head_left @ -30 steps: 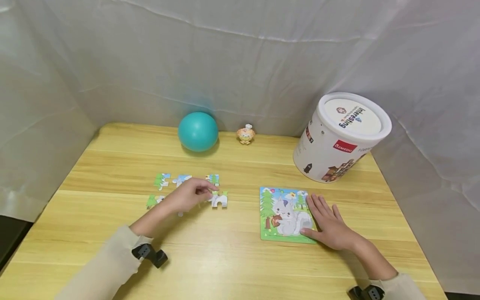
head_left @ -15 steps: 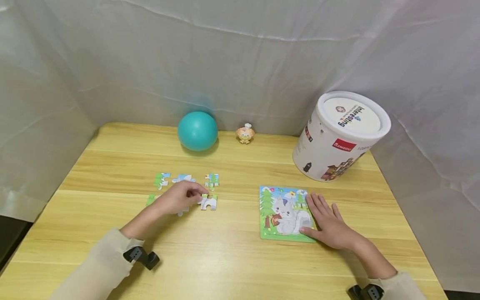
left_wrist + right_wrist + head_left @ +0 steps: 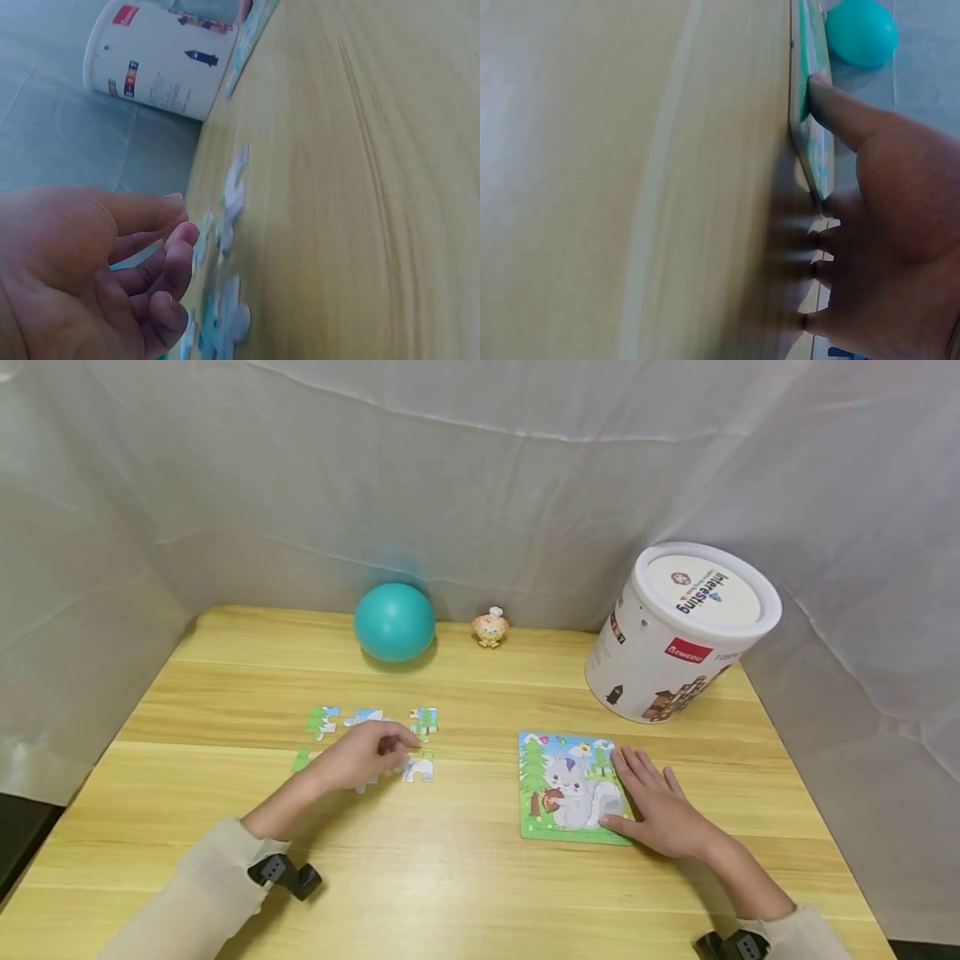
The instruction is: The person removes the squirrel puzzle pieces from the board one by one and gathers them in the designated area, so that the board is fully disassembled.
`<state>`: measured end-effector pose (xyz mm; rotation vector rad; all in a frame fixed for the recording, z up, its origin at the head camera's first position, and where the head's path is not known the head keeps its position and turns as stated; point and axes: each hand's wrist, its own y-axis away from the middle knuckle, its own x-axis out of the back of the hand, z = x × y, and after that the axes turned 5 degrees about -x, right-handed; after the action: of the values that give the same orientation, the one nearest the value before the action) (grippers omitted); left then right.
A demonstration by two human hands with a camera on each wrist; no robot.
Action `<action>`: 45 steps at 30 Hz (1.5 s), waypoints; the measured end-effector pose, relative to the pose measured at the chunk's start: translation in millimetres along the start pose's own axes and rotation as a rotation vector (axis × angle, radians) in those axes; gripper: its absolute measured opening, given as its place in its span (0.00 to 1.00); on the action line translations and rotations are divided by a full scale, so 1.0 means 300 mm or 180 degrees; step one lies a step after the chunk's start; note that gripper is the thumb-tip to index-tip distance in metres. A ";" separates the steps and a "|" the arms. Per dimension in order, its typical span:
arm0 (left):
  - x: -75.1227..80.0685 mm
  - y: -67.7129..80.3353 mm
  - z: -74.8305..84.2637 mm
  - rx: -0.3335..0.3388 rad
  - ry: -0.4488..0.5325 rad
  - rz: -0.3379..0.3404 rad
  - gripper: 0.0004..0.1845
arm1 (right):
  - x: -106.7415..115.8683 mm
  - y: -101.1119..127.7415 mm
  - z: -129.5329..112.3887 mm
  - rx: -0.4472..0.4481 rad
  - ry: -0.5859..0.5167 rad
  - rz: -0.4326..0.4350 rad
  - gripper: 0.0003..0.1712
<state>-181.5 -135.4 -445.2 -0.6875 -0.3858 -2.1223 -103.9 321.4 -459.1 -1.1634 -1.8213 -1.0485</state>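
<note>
My left hand (image 3: 362, 756) hovers low over the loose puzzle pieces, fingers loosely bent. In the left wrist view nothing sits between its thumb and fingers. Just beyond the fingertips, a white-and-green puzzle piece (image 3: 422, 768) lies on the table, and a tree piece (image 3: 424, 720) is behind it. More pieces sit left of and under the hand, among them a green one (image 3: 322, 720); some are partly hidden. My right hand (image 3: 667, 814) rests flat with spread fingers at the right edge of a squirrel puzzle board (image 3: 573, 789), its thumb on the board.
Along the back of the wooden table (image 3: 465, 893) stand a teal ball (image 3: 394, 622), a small figurine (image 3: 490, 628) with a white hat, and a tall white bucket (image 3: 675, 635) with a lid. Grey cloth (image 3: 480, 485) hangs behind and at both sides.
The left hand carried the white-and-green puzzle piece a little left, set it down below the tree piece and let go of it. The right hand and the board stay put.
</note>
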 end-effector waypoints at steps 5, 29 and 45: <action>-0.033 -0.025 0.039 -0.0079 0.0042 0.0017 0.13 | 0.006 -0.012 -0.018 -0.0024 0.0023 0.0257 0.58; -0.310 -0.238 0.251 -0.0526 -0.0214 -0.0441 0.16 | -0.112 -0.041 -0.138 0.0157 0.0316 0.0326 0.56; -0.378 -0.270 0.269 -0.0696 -0.0463 -0.0806 0.15 | -0.093 -0.039 -0.152 0.0051 0.0536 0.0114 0.54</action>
<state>-164.5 24.8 -450.5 -0.9659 -0.3362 -2.3847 -99.1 267.7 -467.9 -1.0613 -1.6690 -1.0759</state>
